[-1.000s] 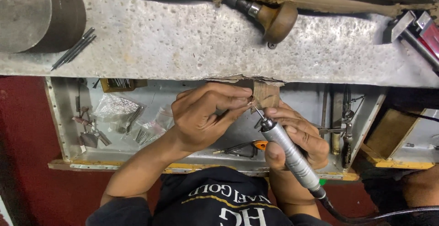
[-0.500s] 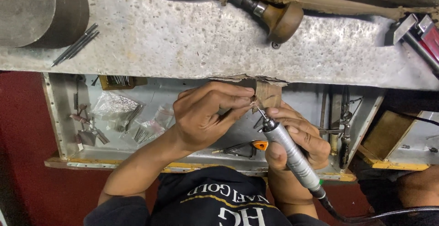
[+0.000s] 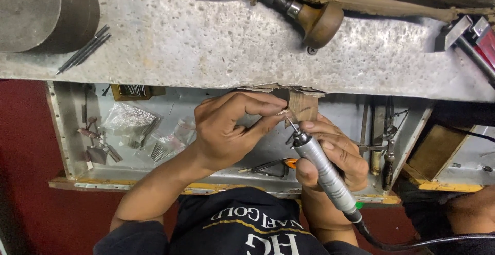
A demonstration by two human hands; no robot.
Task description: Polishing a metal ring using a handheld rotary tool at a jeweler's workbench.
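Note:
My left hand (image 3: 229,128) pinches a tiny metal piece (image 3: 282,112) between thumb and forefinger, pressed against a small wooden peg (image 3: 304,106) that juts from the bench edge. A silver rotary handpiece (image 3: 322,170) sits in my right hand (image 3: 335,149), gripped like a pen. Its thin bit (image 3: 292,126) touches the tiny piece. A black cable (image 3: 412,242) runs off from the handpiece to the lower right. The piece itself is too small to make out.
A grey metal bench top (image 3: 206,33) carries a round steel block (image 3: 46,10), thin rods (image 3: 82,50) and a wooden-handled tool (image 3: 309,18). Below it an open metal drawer (image 3: 64,131) holds plastic bags, burs and pliers (image 3: 268,167). Another person's arm (image 3: 464,211) shows at the lower right.

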